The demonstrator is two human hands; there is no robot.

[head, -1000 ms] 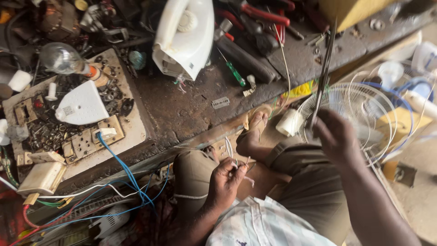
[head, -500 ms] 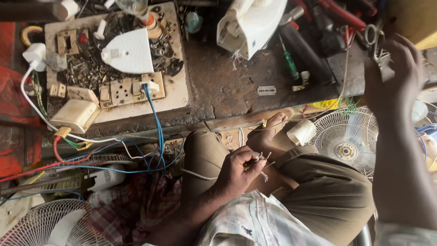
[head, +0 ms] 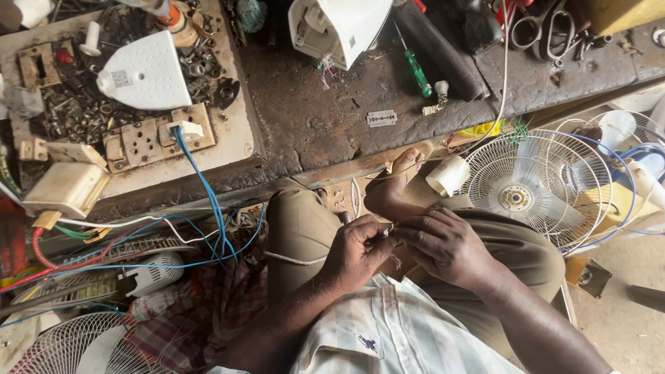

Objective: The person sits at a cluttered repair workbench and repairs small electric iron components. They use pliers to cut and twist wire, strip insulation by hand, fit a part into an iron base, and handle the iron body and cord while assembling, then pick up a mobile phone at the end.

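Observation:
My left hand point(head: 357, 253) and my right hand point(head: 447, 246) meet over my lap, fingertips together. Both pinch the end of a thin wire point(head: 389, 235), and frayed strands hang just below the fingers. A thin white cord point(head: 500, 83) runs from the bench top down towards my bare foot point(head: 398, 176), which rests against the bench edge. Whether the pinched wire is this same cord is hidden by my fingers. A small white plastic part point(head: 449, 174) lies beside the foot.
On the dark workbench point(head: 312, 131) lie a white iron shell point(head: 346, 24), a green screwdriver point(head: 418, 71), a razor blade point(head: 382, 118) and scissors point(head: 544, 28). A socket board point(head: 145, 138) with a blue cable point(head: 208, 197) sits left. Fan grilles stand right point(head: 526, 194) and lower left point(head: 69, 346).
My right hand came down from the upper right, near the scissors, and joined the left hand at my lap. The view shifted slightly.

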